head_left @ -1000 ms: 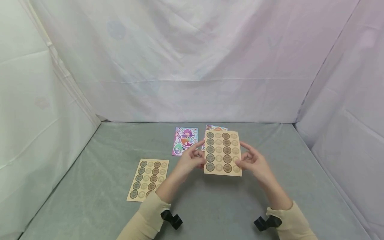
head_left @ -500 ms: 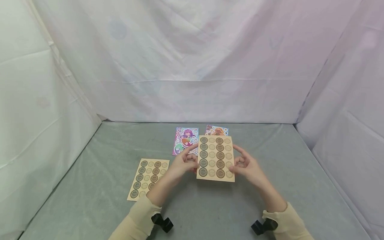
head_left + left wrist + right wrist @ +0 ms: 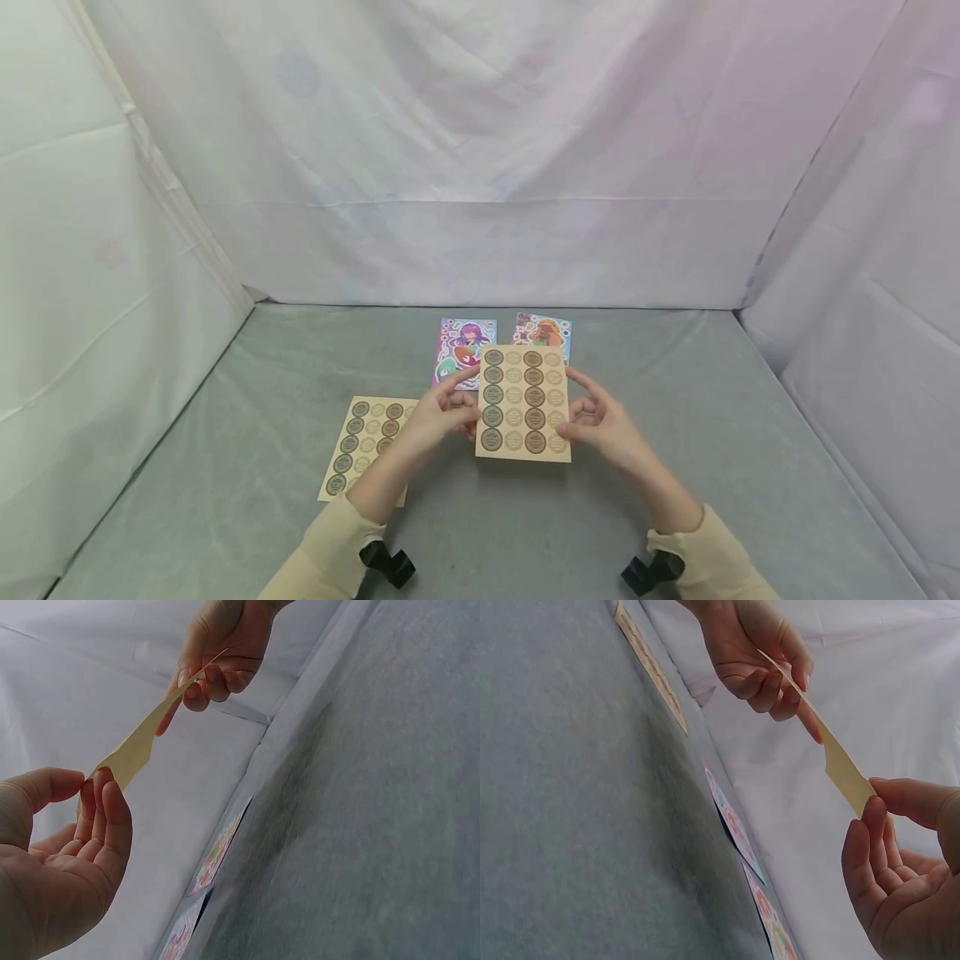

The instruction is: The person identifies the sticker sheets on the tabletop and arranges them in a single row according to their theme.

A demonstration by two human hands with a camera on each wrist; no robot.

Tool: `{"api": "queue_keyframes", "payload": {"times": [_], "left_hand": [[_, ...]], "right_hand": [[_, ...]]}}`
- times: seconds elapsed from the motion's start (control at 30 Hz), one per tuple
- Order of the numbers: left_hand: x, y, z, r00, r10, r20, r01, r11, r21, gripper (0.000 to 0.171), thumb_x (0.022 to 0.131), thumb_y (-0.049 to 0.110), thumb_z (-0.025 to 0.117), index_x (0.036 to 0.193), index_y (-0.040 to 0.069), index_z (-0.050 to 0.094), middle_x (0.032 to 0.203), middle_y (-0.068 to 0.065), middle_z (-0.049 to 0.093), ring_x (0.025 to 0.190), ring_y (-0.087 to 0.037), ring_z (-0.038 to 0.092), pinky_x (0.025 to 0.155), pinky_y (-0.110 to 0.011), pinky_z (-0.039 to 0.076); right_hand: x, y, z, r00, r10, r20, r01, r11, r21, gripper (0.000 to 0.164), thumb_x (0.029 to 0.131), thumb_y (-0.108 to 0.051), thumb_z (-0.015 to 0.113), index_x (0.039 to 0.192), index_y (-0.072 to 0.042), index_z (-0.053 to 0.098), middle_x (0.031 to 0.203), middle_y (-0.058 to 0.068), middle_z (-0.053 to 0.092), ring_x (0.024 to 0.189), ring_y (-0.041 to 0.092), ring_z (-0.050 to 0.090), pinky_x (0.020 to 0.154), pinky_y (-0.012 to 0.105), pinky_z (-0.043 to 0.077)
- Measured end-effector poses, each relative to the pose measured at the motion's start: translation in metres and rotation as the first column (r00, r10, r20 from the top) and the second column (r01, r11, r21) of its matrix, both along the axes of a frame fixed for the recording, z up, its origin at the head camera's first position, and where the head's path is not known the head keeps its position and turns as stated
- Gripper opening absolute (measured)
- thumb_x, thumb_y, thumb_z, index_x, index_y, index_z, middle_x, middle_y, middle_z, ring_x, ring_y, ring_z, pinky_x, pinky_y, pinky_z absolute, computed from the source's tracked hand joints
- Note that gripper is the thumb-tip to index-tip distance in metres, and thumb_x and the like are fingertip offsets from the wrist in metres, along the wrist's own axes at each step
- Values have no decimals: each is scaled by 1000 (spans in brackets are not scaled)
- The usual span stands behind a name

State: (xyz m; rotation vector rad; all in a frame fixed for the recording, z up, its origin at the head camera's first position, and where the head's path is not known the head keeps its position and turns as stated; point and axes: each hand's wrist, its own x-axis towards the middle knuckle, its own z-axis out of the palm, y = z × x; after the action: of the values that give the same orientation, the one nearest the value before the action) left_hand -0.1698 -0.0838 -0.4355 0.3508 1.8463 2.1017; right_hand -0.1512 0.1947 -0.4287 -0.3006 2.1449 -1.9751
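Note:
A tan sticker sheet (image 3: 522, 404) with rows of round labels is held up above the table, its printed face toward the head camera. My left hand (image 3: 438, 414) pinches its left edge between thumb and fingers. At the opposite edge my right hand (image 3: 604, 425) pinches it the same way, thumb on the printed face. Both wrist views show the sheet (image 3: 135, 754) nearly edge-on and slightly bowed, off the table. A second tan sticker sheet (image 3: 348, 446) lies flat at the left, partly covered by my left forearm.
Behind the held sheet lie a mermaid sticker sheet (image 3: 457, 342) and another colourful sticker sheet (image 3: 543, 328), both partly hidden in the head view. Grey cloth covers the table (image 3: 750, 467). White curtains (image 3: 480, 150) stand at the back and sides.
Both hands have moved left and a little toward me with the held sheet. More of the right colourful sheet shows, while the left forearm covers more of the flat tan sheet.

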Motion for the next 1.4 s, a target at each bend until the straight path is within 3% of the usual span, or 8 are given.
{"api": "queue_keyframes", "payload": {"times": [0.13, 0.4, 0.93, 1.4], "left_hand": [[1, -5, -1, 1000, 4, -2, -4, 1000, -26, 65, 88, -3, 59, 147, 8, 35, 79, -8, 61, 63, -19, 60, 61, -31, 54], [3, -14, -5, 1000, 19, 0, -19, 999, -49, 66, 86, -5, 59, 146, 10, 37, 77, -9, 61, 63, -20, 60, 61, -32, 55], [11, -39, -7, 1000, 30, 4, -30, 991, -131, 67, 84, -6, 62, 146, 8, 37, 76, -11, 62, 64, -21, 61, 62, -33, 55], [17, -56, -14, 999, -6, -41, -3, 978, -210, 67, 84, -6, 62, 145, 3, 36, 74, -13, 64, 61, -21, 62, 59, -34, 56]], "right_hand": [[0, -4, -1, 1000, 10, 11, -10, 1000, 10, 86, 79, 8, 70, 151, -7, 24, 80, 11, 56, 67, 18, 63, 64, 36, 55], [3, -13, -4, 1000, 10, 14, -10, 1000, 12, 85, 79, 9, 68, 150, -6, 24, 80, 11, 56, 65, 17, 62, 62, 29, 53], [7, -32, -16, 998, 68, 5, -68, 997, -25, 81, 81, 9, 68, 149, -4, 26, 76, 9, 58, 60, 16, 61, 58, 31, 55], [15, -48, -20, 996, 75, 44, -77, 997, 29, 81, 80, 8, 69, 149, -2, 26, 77, 11, 59, 59, 18, 61, 58, 38, 56]]}}
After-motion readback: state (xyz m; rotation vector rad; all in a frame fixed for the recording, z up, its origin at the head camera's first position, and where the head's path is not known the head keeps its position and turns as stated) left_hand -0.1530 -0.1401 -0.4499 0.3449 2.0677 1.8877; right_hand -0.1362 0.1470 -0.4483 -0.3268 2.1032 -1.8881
